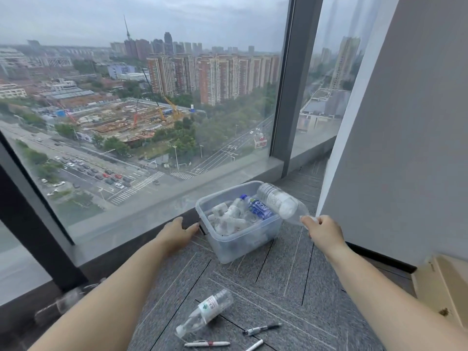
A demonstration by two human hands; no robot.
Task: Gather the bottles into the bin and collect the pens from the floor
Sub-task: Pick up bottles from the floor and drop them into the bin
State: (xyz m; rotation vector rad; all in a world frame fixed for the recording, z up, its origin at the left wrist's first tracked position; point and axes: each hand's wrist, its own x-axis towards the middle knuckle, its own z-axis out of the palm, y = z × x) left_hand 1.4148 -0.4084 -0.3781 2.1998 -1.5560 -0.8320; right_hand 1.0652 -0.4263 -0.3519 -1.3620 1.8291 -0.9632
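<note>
A clear plastic bin (243,245) stands on the grey carpet by the window, filled with several empty bottles, one with a blue label (259,208). My right hand (323,230) grips the neck end of a large clear bottle (277,200), which lies tilted over the bin's right rim. My left hand (178,233) is open, fingertips touching the bin's left side near its handle. Another clear bottle (206,311) lies on the carpet near me. Three pens lie beside it: a black-tipped one (262,328), a white one with a red band (207,344), and a white one (254,345).
A floor-to-ceiling window (141,110) with a low sill runs along the left and back. A grey wall (405,148) with dark skirting stands on the right. A pale cardboard box (440,282) sits at the right. A blurred clear bottle (63,304) lies at the left by the window base.
</note>
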